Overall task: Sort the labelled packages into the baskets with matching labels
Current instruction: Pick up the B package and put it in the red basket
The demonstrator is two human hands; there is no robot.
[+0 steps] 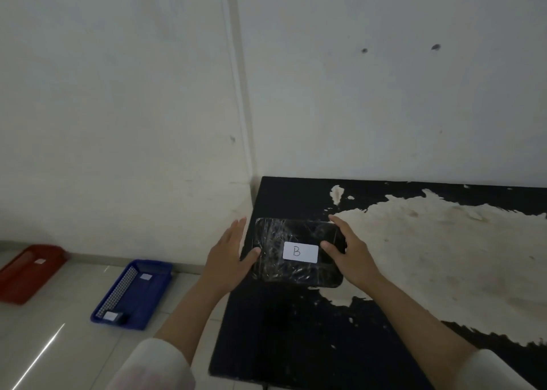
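Note:
A black plastic-wrapped package [278,266] with a white label marked B lies on the black table [281,330] near its far left corner. My right hand [349,253] grips the package's right end, thumb on top. My left hand [229,256] is at the package's left edge, fingers spread, thumb touching the wrap. On the floor to the left stand a blue basket [154,286] with a small labelled package at its near end and a white label inside, and a red basket [28,271] with a white label; both labels are too small to read.
The table stands against a white wall in a corner. Its black surface is worn away to a pale patch [444,256] on the right. Pale tiled floor [59,345] lies left of the table around the baskets.

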